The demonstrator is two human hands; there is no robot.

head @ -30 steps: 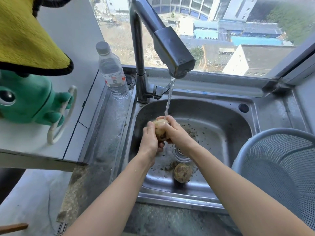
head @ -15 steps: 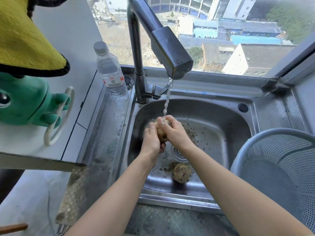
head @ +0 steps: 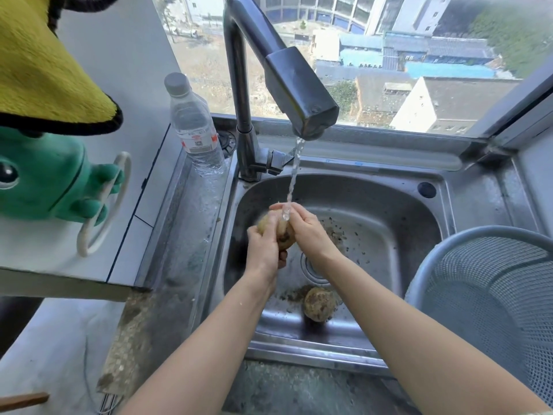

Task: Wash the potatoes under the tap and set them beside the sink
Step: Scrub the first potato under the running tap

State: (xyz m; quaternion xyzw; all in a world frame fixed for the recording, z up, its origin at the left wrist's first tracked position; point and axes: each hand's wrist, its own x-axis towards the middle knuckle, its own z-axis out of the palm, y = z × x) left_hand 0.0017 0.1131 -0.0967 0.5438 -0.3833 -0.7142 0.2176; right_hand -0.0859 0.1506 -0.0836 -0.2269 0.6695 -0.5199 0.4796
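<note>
Two potatoes in view, neither set aside yet. Left hand [head: 263,250] and right hand [head: 308,232] both wrapped around the first potato [head: 279,233] under the tap [head: 299,94] stream, mid-scrub. Second potato [head: 318,299] sits dirty in the sink [head: 389,205] near the drain. Colander [head: 484,295] at right looks empty, though its far side is out of frame. Roughly half of wash one done.
</note>
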